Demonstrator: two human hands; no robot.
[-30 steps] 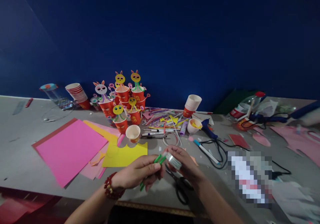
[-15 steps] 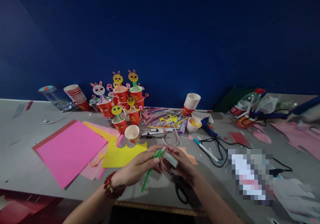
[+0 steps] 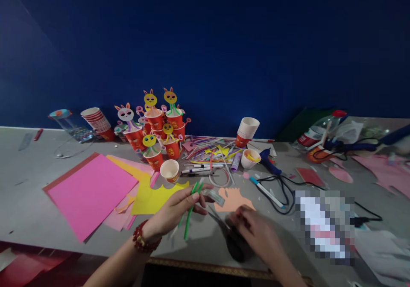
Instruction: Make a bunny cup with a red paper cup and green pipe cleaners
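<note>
My left hand (image 3: 182,203), with a dark red bead bracelet (image 3: 145,238) at the wrist, is closed on green straws (image 3: 189,214); their lower ends hang below the fingers. A clear roll of tape (image 3: 215,197) is also at its fingertips. My right hand (image 3: 254,227) is low over the table, its fingers bent and smeared by motion. Beside and partly under those fingers lie black-handled scissors (image 3: 231,240), blades toward the left hand. Whether the fingers touch the handles, I cannot tell. Just beyond is an orange paper piece (image 3: 233,199) with a cut edge.
Red paper cups with paper animal faces (image 3: 153,120) stand behind, with an open cup (image 3: 169,170) in front. Pink sheets (image 3: 92,195) and yellow paper (image 3: 156,199) lie left. Straws and pens (image 3: 208,150) are piled at the back. A blue glue gun (image 3: 269,161) and its cord lie right.
My right hand has parted from the left and moved right and down to the scissors. The green straws and the tape stay with my left hand, its fingers a little more extended.
</note>
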